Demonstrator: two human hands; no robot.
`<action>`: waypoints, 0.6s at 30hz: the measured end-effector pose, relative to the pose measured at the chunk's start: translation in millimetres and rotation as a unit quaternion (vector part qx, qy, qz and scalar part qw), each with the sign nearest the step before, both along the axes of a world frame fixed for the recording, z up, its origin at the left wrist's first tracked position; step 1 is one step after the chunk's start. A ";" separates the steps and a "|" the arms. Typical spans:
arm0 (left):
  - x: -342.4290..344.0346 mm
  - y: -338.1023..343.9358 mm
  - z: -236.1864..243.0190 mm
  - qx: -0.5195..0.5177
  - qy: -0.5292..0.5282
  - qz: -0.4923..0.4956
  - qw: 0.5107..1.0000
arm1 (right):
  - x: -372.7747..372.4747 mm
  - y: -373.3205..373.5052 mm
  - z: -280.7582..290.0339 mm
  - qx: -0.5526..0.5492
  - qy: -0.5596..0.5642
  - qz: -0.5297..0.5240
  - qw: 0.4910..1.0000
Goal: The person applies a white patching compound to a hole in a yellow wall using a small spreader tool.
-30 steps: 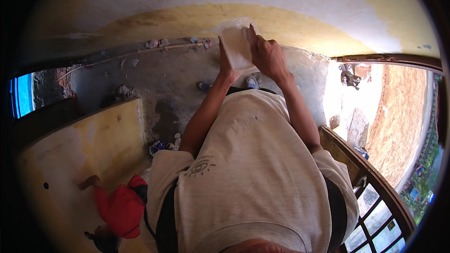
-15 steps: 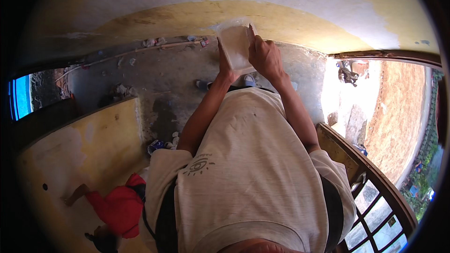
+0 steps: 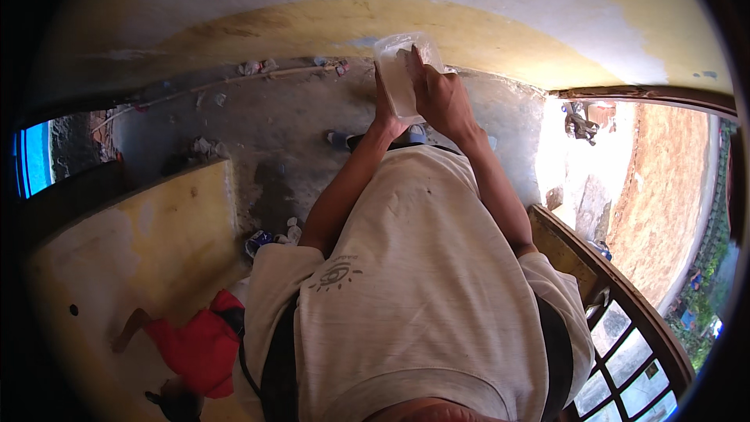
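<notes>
My left hand [image 3: 387, 112] holds a clear rectangular plastic tub [image 3: 383, 53] from its left side and below, in front of the wall. The tub is tilted and has a whitish substance [image 3: 400, 87] inside. My right hand [image 3: 447, 101] is closed over the tub's right side, with the index finger stretched into its opening. A thin greyish blade [image 3: 407, 61], looking like a flat scraper's, shows beside that finger. Its handle is hidden in the right hand.
Ahead stands a yellow wall [image 3: 258, 27] with whitish patches. Bits of litter and a long thin pole [image 3: 301, 72] lie along its foot on the concrete floor [image 3: 289, 109]. At lower left, a person in red [image 3: 199, 348] reaches toward a low wall. A paned door [image 3: 625, 328] stands at right.
The tub and both hands have shifted slightly to the right. My right index finger has moved from the tub's rim into its opening, and the blade now shows there.
</notes>
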State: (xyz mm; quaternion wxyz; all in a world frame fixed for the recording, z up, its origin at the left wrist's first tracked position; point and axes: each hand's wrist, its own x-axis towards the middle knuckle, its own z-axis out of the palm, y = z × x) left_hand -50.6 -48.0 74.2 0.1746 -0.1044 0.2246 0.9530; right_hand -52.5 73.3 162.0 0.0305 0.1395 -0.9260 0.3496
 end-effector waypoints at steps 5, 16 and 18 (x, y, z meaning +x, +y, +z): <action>-5.3 -7.3 -4.0 -0.032 0.017 -0.003 0.999 | -7.5 0.8 3.5 0.042 -0.048 0.013 0.998; -6.5 -12.4 -5.2 -0.019 0.021 -0.009 1.000 | -13.8 5.8 -4.3 0.010 0.003 -0.025 1.000; -6.4 -11.7 -8.9 -0.003 0.000 -0.010 1.000 | -15.3 6.9 -4.4 0.041 -0.012 0.003 0.999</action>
